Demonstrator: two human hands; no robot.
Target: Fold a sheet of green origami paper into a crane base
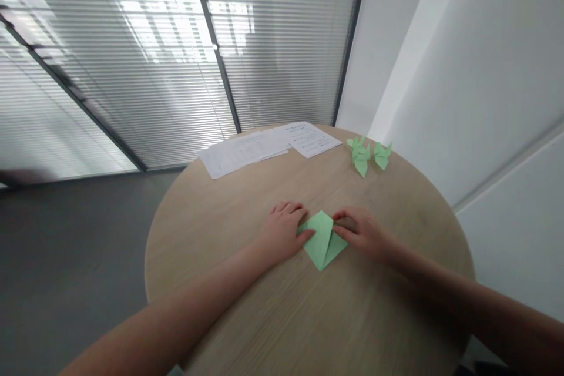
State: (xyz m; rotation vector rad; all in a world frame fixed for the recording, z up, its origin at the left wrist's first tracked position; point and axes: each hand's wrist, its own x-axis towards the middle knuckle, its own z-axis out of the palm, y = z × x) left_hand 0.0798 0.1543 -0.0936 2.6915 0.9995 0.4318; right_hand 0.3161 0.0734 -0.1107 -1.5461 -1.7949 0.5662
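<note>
A light green folded paper [324, 241], kite-shaped with its point toward me, lies flat on the round wooden table [247, 282]. My left hand [284, 232] rests at its left edge, fingers curled, thumb pressing the paper. On the right edge my right hand [361, 232] pinches and presses the paper with thumb and fingers.
Two finished green paper figures [369, 155] stand at the far right of the table. Several white printed sheets [268, 147] lie along the far edge. Glass walls with blinds stand beyond, a white wall at the right, grey floor at the left.
</note>
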